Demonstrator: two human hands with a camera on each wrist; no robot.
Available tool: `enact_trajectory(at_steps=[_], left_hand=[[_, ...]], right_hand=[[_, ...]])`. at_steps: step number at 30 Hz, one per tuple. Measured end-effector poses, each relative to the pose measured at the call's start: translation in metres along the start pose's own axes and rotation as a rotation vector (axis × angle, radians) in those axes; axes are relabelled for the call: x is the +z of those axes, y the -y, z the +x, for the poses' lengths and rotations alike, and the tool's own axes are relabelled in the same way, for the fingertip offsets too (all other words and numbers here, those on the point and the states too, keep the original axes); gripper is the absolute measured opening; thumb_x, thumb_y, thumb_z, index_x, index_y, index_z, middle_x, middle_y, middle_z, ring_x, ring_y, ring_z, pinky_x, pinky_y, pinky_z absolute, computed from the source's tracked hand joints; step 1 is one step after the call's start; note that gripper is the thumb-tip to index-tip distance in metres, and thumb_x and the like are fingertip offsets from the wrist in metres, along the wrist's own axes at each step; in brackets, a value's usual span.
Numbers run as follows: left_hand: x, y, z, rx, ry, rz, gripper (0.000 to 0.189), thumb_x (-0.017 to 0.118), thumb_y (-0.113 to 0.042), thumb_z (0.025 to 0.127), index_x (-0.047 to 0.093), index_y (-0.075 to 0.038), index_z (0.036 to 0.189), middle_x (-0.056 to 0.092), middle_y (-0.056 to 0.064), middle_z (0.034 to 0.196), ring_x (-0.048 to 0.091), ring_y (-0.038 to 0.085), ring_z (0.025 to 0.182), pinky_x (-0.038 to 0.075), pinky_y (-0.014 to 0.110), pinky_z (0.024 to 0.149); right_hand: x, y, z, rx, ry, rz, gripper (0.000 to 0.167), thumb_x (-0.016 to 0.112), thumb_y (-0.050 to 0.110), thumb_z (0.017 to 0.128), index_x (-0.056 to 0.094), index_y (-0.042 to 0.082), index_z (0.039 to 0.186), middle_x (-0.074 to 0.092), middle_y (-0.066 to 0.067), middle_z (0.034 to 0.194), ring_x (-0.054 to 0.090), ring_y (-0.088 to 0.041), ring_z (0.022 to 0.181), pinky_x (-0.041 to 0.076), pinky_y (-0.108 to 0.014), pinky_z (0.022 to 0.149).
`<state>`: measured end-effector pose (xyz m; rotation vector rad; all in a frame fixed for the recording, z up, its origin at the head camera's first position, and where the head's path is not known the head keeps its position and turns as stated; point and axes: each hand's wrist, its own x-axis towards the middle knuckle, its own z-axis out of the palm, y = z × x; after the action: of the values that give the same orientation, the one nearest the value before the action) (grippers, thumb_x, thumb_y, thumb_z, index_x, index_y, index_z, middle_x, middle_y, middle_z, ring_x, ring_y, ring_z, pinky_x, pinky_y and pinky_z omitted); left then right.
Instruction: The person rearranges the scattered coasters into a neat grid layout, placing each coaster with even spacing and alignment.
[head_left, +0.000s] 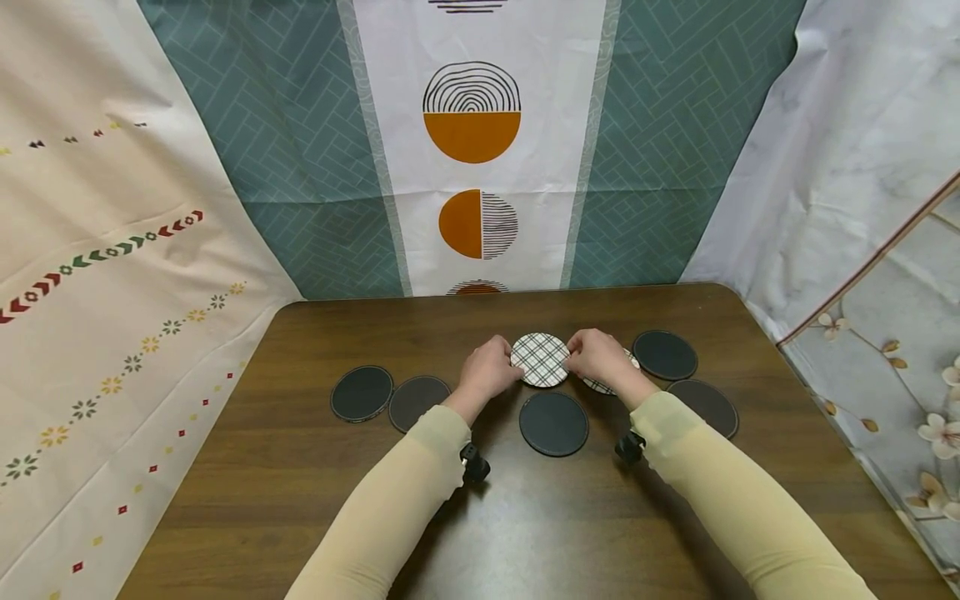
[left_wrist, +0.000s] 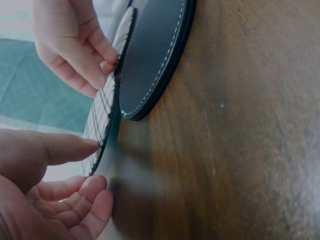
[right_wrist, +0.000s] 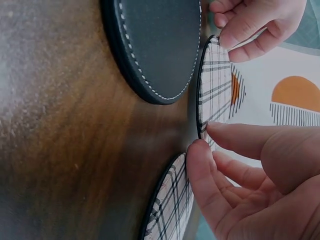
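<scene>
A round plaid coaster (head_left: 540, 360) with a dark rim is held between both hands near the back of the table. My left hand (head_left: 489, 367) pinches its left edge, thumb on the plaid face. On the opposite edge, my right hand (head_left: 596, 357) pinches it the same way. Another plaid coaster (right_wrist: 172, 205) lies below the right hand, which hides much of it in the head view. Just in front of the held coaster is a black coaster (head_left: 553, 424) with pale stitching, seen closer in the left wrist view (left_wrist: 152, 55).
Two black coasters lie at the left, one farther out (head_left: 362, 393) and one beside the left forearm (head_left: 417, 400). Two more are at the right, a rear one (head_left: 665, 355) and a front one (head_left: 705, 407) partly behind the sleeve. Patterned cloth (head_left: 480, 175) hangs behind the wooden table (head_left: 247, 467).
</scene>
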<state>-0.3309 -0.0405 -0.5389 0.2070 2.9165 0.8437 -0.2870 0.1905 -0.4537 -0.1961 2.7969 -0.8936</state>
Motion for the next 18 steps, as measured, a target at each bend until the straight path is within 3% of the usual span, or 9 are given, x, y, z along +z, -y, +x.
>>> enact_trajectory(at_steps=[18], left_hand=[[0.0069,0.0018,0.0030,0.000,0.014,0.046,0.037,0.087,-0.035,0.092,0.069,-0.015,0.117,0.071,-0.003,0.106,0.066,0.019,0.092,0.056,0.041,0.082]], right_hand=[[0.0037,-0.0023,0.0015,0.004,-0.023,-0.032,0.029,0.080,0.013,0.099,0.073,-0.007,0.119,0.073,-0.009,0.091,0.069,-0.020,0.075,0.056,-0.047,0.087]])
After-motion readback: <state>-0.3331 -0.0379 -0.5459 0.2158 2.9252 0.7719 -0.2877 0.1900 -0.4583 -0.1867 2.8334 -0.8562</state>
